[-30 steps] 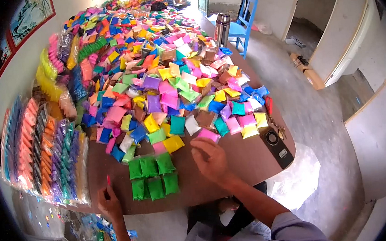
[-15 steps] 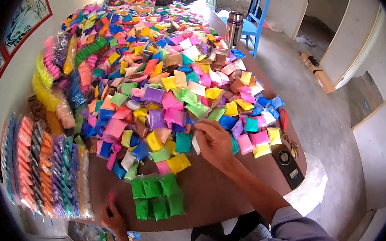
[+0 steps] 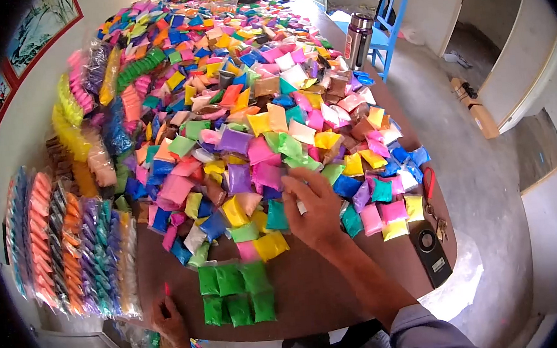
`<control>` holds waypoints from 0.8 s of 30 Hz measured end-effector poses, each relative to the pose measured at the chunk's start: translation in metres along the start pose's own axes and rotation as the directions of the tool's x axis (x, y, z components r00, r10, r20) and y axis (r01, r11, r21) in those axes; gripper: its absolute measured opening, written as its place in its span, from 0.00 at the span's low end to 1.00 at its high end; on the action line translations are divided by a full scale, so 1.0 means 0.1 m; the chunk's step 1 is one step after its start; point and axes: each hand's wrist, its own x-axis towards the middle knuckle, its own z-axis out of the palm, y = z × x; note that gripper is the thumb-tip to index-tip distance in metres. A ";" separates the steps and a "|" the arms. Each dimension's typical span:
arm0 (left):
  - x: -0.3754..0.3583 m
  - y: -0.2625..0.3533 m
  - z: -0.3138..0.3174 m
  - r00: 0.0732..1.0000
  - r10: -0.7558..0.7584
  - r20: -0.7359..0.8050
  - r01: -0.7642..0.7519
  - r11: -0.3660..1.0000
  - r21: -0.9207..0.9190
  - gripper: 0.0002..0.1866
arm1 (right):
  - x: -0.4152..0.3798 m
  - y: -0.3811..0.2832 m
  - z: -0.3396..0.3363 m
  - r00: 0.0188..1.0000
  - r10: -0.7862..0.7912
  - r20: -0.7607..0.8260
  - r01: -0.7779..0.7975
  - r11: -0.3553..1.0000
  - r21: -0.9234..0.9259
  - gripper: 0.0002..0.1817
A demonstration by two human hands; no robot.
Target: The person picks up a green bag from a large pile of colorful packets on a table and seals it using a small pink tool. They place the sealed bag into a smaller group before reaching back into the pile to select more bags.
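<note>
My right hand (image 3: pixel 317 213) is over the near edge of a big heap of small coloured packets. Its fingers are bent, with thumb and forefinger apart, beside a pink packet (image 3: pixel 267 175) and a teal packet (image 3: pixel 276 215). A bit of white shows through the gap between thumb and fingers. At the table's front left edge, my left hand (image 3: pixel 168 321) is closed around a thin object whose red tip (image 3: pixel 167 289) sticks up; the rest of it is hidden. Between the hands, green packets (image 3: pixel 237 294) lie flat in two joined rows.
Long bagged strips of twisted coloured packets (image 3: pixel 72 249) stand at the left. On the right lie a black phone-like device (image 3: pixel 431 253) and keys on a red strap (image 3: pixel 430 185). A steel flask (image 3: pixel 358 42) stands farther back, near a blue chair (image 3: pixel 388 31).
The view has shifted, so the scene sits slightly right and lower. My right hand has moved a little left over the heap, its thumb and fingers farther apart. My left hand keeps its hold.
</note>
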 end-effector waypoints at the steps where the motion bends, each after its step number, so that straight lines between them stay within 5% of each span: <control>1: 0.01 -0.01 0.01 1.000 0.011 -0.010 -0.011 1.000 -0.002 0.07 | 0.09 -0.01 -0.03 1.000 -0.027 0.006 0.028 0.998 -0.065 0.16; 6: 0.01 0.06 -0.02 0.998 0.045 -0.044 -0.045 0.999 0.010 0.07 | 0.43 0.07 -0.07 0.988 -0.109 0.113 0.139 0.942 -0.304 0.27; 16: 0.02 0.15 -0.02 0.998 -0.058 -0.022 0.057 0.996 -0.063 0.08 | 1.54 0.10 0.48 0.929 -0.364 0.062 0.369 0.902 -0.224 0.10; 18: 0.02 0.13 -0.03 0.997 -0.072 -0.015 0.071 0.995 -0.075 0.08 | 1.86 0.15 0.74 0.922 -0.280 0.268 0.355 0.888 -0.292 0.06; 22: -0.01 0.14 -0.04 0.995 -0.095 -0.030 0.094 0.995 -0.036 0.07 | 2.30 0.30 1.33 0.909 -0.257 0.327 0.365 0.871 -0.328 0.08; 24: -0.02 0.10 -0.06 0.985 -0.172 0.011 0.172 0.983 -0.066 0.07 | 2.41 0.37 1.54 0.874 -0.004 0.487 0.261 0.848 -0.461 0.10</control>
